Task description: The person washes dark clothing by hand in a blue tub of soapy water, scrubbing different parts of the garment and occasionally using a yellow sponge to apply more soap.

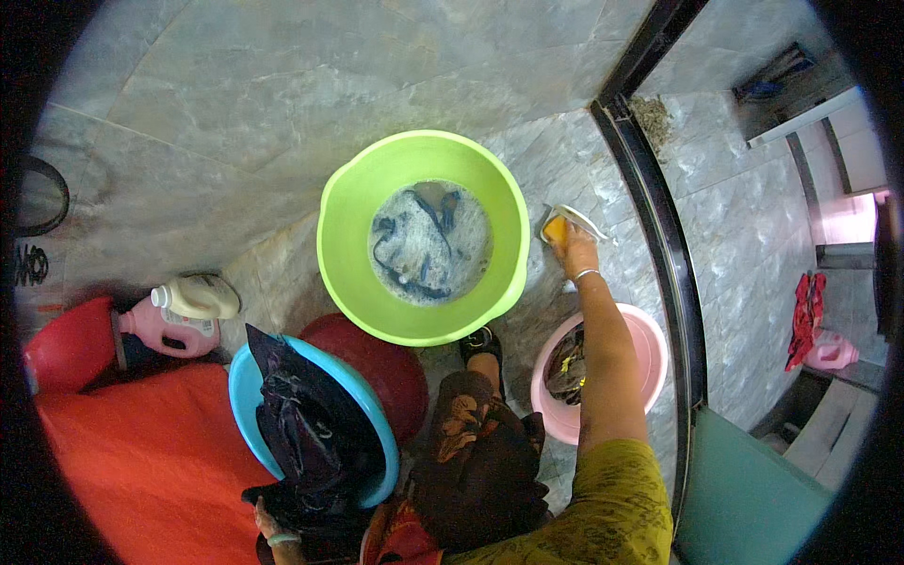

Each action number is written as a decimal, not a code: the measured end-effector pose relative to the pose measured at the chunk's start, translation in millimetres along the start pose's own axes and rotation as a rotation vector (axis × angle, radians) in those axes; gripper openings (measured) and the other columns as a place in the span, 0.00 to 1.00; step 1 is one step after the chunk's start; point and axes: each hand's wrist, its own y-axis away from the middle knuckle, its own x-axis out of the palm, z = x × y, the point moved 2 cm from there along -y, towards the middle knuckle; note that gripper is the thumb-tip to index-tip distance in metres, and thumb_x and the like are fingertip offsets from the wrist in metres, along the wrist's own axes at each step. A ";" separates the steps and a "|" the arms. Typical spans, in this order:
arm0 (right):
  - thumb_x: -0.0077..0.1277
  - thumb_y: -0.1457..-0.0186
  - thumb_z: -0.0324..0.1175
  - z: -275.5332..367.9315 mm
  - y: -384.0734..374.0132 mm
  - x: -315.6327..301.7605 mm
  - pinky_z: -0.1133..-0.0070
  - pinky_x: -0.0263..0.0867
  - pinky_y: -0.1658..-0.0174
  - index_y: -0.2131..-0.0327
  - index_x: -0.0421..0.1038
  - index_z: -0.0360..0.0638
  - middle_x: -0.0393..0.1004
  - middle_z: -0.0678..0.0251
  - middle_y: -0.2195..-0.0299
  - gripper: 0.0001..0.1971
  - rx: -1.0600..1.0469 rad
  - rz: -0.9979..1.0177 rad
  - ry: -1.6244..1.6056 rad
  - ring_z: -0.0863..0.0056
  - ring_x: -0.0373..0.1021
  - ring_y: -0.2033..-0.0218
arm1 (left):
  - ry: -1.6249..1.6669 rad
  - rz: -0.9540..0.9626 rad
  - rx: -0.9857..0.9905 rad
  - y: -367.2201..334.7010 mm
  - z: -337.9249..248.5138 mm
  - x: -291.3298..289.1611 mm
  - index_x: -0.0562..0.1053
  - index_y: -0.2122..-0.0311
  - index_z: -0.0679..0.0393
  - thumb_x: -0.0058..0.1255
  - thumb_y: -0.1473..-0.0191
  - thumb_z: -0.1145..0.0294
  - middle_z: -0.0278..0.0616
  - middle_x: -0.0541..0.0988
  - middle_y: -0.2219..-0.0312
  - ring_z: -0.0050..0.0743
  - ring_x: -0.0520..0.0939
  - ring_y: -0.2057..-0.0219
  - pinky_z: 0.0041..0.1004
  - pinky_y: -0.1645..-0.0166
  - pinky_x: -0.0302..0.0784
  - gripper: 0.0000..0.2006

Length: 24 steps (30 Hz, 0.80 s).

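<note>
There is one green tub [517, 273]. Left of it are two bottles [203, 297]; on its near side, one blue tub [381, 414], one pink tub [650, 341].

The right hand [577, 254] reaches forward, curled closed; the left hand [266, 520] sits low, grip unclear.

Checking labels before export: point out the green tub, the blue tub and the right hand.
Green tub [424, 158], head view: inner wall, above the water.
Blue tub [248, 405], head view: left inner wall.
Right hand [576, 254], head view: back of the hand.
</note>
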 end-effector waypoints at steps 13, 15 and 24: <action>0.48 0.51 0.32 25.3 14.6 -71.0 0.74 0.66 0.64 0.60 0.63 0.39 0.71 0.58 0.69 0.15 0.395 -0.060 -1.631 0.65 0.70 0.69 | 0.263 0.482 -0.057 63.1 -32.9 34.1 0.67 0.58 0.63 0.39 0.52 0.56 0.47 0.71 0.60 0.43 0.70 0.57 0.36 0.52 0.65 0.21; 0.48 0.52 0.31 75.1 28.6 -126.2 0.73 0.67 0.63 0.57 0.60 0.38 0.70 0.59 0.67 0.17 0.250 0.117 -1.877 0.67 0.69 0.68 | 0.470 0.498 -0.061 93.5 -49.7 26.4 0.68 0.58 0.62 0.40 0.52 0.56 0.46 0.71 0.60 0.43 0.70 0.58 0.36 0.53 0.65 0.22; 0.48 0.50 0.40 288.2 111.9 -313.4 0.75 0.67 0.64 0.55 0.58 0.39 0.69 0.60 0.67 0.22 -0.229 0.880 -1.529 0.73 0.69 0.69 | 0.749 0.669 -0.339 145.7 -48.4 40.6 0.68 0.59 0.63 0.41 0.50 0.69 0.46 0.74 0.63 0.41 0.75 0.62 0.37 0.56 0.70 0.14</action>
